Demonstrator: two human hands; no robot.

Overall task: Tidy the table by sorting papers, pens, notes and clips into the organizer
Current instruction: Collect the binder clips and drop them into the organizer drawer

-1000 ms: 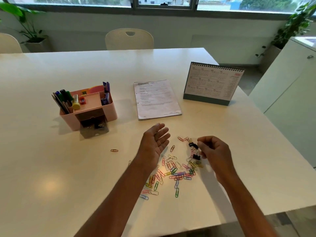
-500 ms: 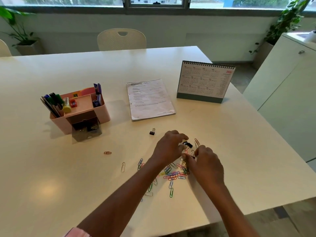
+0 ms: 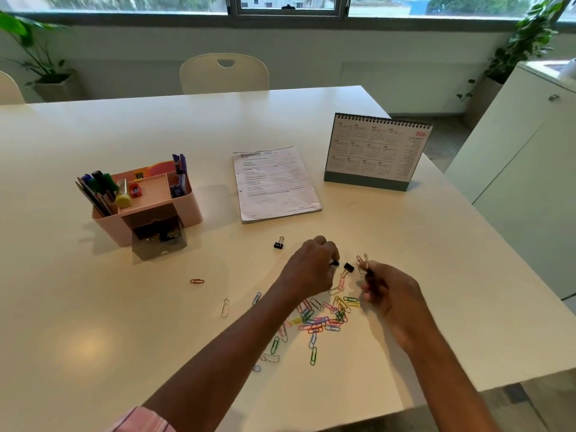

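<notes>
Several coloured paper clips lie scattered on the white table near its front edge. My left hand hovers over their far side, fingers curled, pinching a small black binder clip. My right hand pinches another binder clip just to the right. Between the hands lies a black binder clip; one more black binder clip sits to the left. The pink organizer holds pens, and its clear drawer stands pulled out with clips inside. A stack of papers lies beyond.
A desk calendar stands at the right rear. Stray paper clips, a red one and a silver one, lie left of the pile. A chair is behind the table, a white cabinet to the right.
My left hand turned from palm-up and open to fingers down over the clips and closed on a binder clip. The right hand drew slightly right with its clip. One binder clip now lies to the left.
</notes>
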